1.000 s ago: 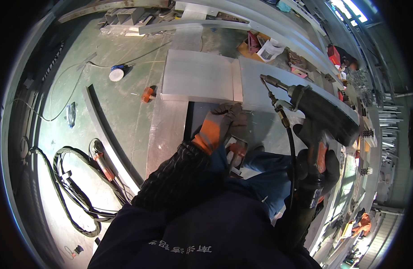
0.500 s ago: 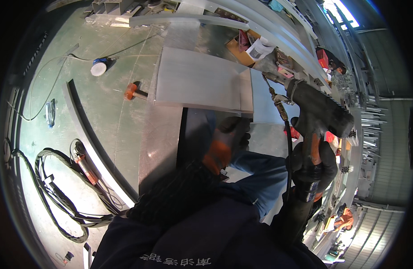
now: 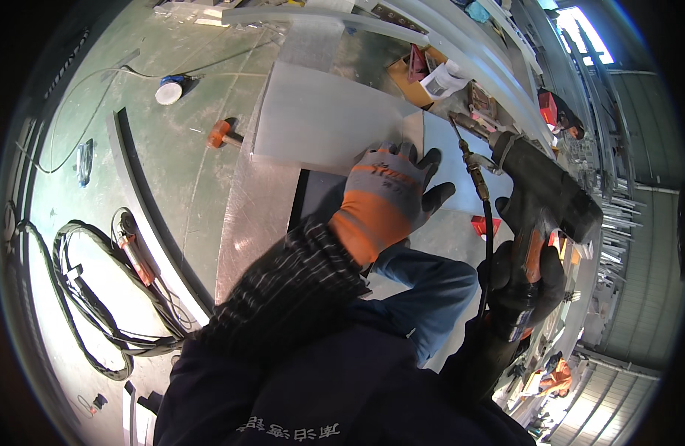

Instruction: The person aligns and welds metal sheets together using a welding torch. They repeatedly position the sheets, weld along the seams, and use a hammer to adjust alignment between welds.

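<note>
My left hand (image 3: 387, 195), in a grey and orange work glove with dark fingertips, lies over the near edge of a pale sheet-metal panel (image 3: 320, 115). Its fingers are spread and grip nothing. Where the fingers rest, the panel meets a bluish-white section (image 3: 455, 160). My right hand (image 3: 534, 279), in a dark glove, is closed around the handle of a black pistol-grip tool (image 3: 547, 178). The tool's metal nose points up and left, above the bluish-white section. A black hose with a brass fitting (image 3: 476, 175) hangs along the tool; its exact kind is unclear.
A bare metal beam (image 3: 246, 223) runs beneath the panel. On the floor at left are an orange-headed mallet (image 3: 219, 134), a long metal strip (image 3: 145, 201), a grinder-like tool (image 3: 136, 260) and coiled cables (image 3: 63, 290). A cardboard box (image 3: 409, 82) sits beyond. Another person (image 3: 557, 379) is at far right.
My left hand has risen from beside my leg onto the panel's near edge, its fingers spreading. The tool in my right hand has shifted slightly right in the view.
</note>
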### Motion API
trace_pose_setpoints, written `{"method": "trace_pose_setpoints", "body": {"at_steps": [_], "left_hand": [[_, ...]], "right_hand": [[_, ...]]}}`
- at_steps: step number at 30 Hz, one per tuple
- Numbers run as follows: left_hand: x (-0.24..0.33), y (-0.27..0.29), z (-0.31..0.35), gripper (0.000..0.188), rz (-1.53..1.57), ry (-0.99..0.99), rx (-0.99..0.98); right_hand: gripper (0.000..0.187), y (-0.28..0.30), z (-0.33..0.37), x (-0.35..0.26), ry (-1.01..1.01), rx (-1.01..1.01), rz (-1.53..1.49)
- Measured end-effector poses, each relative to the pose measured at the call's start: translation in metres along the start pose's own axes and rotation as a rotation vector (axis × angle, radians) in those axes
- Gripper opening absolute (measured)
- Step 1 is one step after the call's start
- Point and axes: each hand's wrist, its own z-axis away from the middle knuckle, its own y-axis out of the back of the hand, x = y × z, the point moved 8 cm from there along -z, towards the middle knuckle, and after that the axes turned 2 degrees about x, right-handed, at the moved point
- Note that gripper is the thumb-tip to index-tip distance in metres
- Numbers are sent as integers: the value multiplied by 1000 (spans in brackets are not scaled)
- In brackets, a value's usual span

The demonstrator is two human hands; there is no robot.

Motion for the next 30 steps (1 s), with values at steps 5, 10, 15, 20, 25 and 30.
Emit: {"method": "trace_pose_setpoints", "body": {"at_steps": [5, 10, 15, 20, 25, 30], "left_hand": [[5, -8, -9, 59, -269, -52, -204], [7, -7, -4, 51, -323, -114, -117], [18, 0, 33, 45, -256, -139, 135], [-4, 9, 58, 45, -124, -81, 232], [-32, -18, 80, 60, -258, 61, 82], [-24, -41, 96, 69, -98, 53, 62]], "right_hand": [[51, 11, 4, 4, 65, 59, -39], [49, 29, 16, -7, 19, -3, -39], [52, 51, 34, -6, 84, 23, 12], [57, 76, 43, 10, -54, -227, -341], [61, 115, 55, 22, 93, 10, -284], [60, 132, 60, 41, 14, 7, -495]]}}
